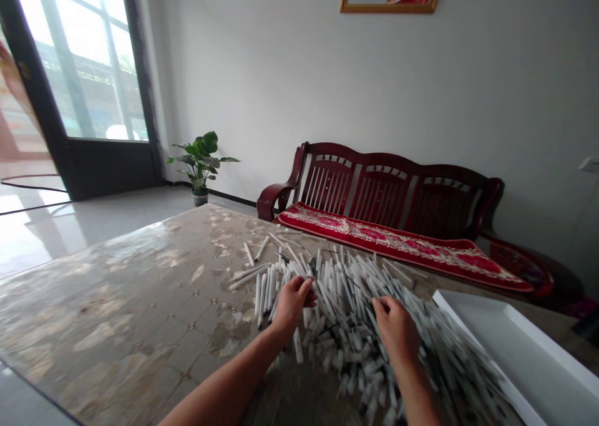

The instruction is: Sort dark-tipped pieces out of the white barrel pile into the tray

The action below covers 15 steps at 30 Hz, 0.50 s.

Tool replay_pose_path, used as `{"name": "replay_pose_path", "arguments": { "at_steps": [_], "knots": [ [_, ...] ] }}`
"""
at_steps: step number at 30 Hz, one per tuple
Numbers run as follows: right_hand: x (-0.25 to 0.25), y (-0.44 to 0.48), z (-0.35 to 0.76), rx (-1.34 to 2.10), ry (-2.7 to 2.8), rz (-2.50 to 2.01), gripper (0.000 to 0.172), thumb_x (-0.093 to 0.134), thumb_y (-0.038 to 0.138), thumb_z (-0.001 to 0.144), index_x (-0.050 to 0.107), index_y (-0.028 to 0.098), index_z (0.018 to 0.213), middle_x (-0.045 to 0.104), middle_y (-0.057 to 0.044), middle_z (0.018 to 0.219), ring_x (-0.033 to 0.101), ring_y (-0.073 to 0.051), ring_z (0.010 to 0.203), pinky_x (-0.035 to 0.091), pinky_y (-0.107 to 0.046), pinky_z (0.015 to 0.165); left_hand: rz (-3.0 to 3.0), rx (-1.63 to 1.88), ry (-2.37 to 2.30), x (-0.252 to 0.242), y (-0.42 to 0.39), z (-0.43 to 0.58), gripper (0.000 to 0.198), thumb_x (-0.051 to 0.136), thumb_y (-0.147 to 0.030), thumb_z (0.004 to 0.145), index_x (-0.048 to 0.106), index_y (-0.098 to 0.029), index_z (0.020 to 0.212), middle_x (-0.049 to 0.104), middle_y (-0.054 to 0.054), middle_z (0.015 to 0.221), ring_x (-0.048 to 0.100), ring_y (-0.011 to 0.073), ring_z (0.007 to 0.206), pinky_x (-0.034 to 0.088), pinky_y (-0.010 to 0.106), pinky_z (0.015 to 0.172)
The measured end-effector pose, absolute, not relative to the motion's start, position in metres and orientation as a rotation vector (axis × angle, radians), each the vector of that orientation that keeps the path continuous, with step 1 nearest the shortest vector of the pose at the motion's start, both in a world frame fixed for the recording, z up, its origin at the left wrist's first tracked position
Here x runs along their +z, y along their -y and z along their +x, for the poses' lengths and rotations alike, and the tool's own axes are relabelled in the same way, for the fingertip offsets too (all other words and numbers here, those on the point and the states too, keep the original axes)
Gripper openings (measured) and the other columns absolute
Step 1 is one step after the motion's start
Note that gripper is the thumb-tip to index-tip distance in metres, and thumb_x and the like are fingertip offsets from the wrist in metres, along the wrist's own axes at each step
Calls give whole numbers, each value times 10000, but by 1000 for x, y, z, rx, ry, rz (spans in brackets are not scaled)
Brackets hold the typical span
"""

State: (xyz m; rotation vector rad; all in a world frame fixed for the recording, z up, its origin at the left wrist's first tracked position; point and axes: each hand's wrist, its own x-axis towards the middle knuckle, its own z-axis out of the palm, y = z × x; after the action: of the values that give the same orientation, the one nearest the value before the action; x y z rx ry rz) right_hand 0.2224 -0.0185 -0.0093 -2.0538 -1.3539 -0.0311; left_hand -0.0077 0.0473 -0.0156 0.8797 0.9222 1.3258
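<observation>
A wide heap of thin whitish, pen-like tubes (327,282) lies on the patterned table, with dark slim pieces mixed in. Over the left side of the heap, my left hand (292,304) is closed, thumb and fingers pinched together. What it pinches, if anything, is too small to make out. My right hand (397,329) is also closed in a pinch above the right part of the heap, and I cannot tell what lies between its fingertips. Short pale cap-like pieces (369,367) are piled between my forearms, blurred.
A shallow white tray (508,317) stands to the right of the heap. The tabletop (154,314) stretches away to the left under a floral cover. Behind it are a dark red wooden bench (379,189) with a red cushion, a potted plant (201,158) and a glass door (88,70).
</observation>
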Motion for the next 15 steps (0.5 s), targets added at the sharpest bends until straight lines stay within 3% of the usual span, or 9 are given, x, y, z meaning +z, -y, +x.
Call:
{"name": "replay_pose_path", "arguments": {
  "at_steps": [6, 11, 15],
  "knots": [
    [-8, 19, 182, -183, 1660, -1684, 273, 460, 291, 909, 712, 199, 963, 730, -92, 964, 639, -237, 923, 456, -334, 813, 1067, 1133, -930, -20, -47, 3, 220, 697, -256, 702, 704, -142, 890, 666, 0, 581, 650, 149, 529, 528, 245, 507],
    [-3, 25, 145, -104, 2105, -1418, 224, 556, 169, 883, 730, 263, 989, 726, -30, 1009, 601, -229, 982, 440, -347, 875, 1176, 1128, -1026, -22, -52, -6, 318, 584, -246, 780, 692, -133, 1057, 708, 39, 713, 664, 155, 568, 501, 251, 513],
    [-17, 21, 148, -150, 2081, -1507, 264, 578, 230, 901, 694, 245, 1137, 714, -36, 1144, 576, -261, 1103, 440, -390, 932, 1465, 1177, -1270, -10, -58, -32, 245, 522, -274, 841, 716, -164, 940, 719, 55, 777, 651, 157, 605, 459, 252, 558]
  ]
}}
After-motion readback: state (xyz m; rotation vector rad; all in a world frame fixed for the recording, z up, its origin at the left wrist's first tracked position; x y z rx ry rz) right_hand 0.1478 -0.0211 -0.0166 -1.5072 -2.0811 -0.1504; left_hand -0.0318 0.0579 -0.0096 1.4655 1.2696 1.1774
